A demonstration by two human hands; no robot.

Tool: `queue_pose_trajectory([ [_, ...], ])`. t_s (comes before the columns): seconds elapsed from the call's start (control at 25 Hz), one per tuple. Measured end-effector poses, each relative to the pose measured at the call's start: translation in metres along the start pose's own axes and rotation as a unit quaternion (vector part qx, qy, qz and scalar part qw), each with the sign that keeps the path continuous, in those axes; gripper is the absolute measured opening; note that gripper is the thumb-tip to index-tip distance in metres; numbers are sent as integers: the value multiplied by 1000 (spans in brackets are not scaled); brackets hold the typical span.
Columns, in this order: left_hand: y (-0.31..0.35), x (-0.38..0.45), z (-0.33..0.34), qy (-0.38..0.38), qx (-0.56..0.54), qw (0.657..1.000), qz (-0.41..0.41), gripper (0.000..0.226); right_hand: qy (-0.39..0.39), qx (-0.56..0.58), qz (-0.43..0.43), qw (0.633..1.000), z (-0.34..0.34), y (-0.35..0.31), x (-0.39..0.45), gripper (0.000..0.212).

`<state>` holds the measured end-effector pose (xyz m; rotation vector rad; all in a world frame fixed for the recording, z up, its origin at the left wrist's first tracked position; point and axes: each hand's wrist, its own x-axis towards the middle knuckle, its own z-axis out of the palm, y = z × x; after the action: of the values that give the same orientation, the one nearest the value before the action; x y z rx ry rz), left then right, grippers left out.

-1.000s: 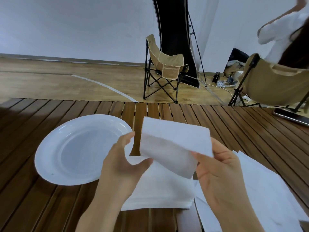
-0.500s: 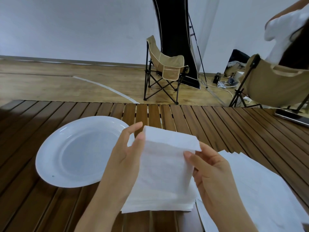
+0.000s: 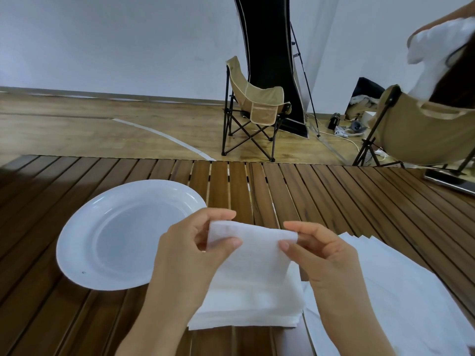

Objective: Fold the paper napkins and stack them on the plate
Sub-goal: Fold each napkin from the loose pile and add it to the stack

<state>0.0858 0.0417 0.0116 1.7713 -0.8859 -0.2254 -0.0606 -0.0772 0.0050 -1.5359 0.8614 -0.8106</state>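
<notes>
A white paper napkin hangs in the air above the table, held by its top edge. My left hand pinches its upper left corner between thumb and fingers. My right hand pinches the upper right corner. Under the napkin lies a pile of white napkins on the slatted wooden table. A white plate with nothing on it sits to the left of my hands.
Several loose white sheets are spread on the table at the right. A dark flat device lies at the far right edge. Beyond the table stand two folding camp chairs, and a person sits in the right one.
The napkin has come down and folded over, so its top edge is lower. Both hands have shifted to pinch its upper corners.
</notes>
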Motion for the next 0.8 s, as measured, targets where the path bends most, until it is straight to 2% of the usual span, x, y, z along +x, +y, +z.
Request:
queue_pose_trajectory([
  [0.12, -3, 0, -1, 33, 36, 999, 5, 20, 19, -22, -32, 999, 1, 0, -2, 17],
  [0.24, -2, 0, -3, 58, 71, 996, 24, 6, 46, -60, -65, 995, 5, -2, -2, 19],
  [0.44, 3, 0, -9, 103, 45, 993, 48, 19, 56, -43, -106, 992, 5, -7, -3, 10],
  [0.56, -5, -1, -7, 98, 75, 992, 2, 20, 62, -30, -66, 995, 12, -3, -3, 7],
  [0.72, -31, -2, 2, 95, 157, 977, -104, 14, 17, -90, 69, 993, 28, 18, -2, 37],
  [0.8, -39, -3, 4, 80, 161, 972, -155, 10, 18, -137, 81, 987, 33, 23, -1, 39],
])
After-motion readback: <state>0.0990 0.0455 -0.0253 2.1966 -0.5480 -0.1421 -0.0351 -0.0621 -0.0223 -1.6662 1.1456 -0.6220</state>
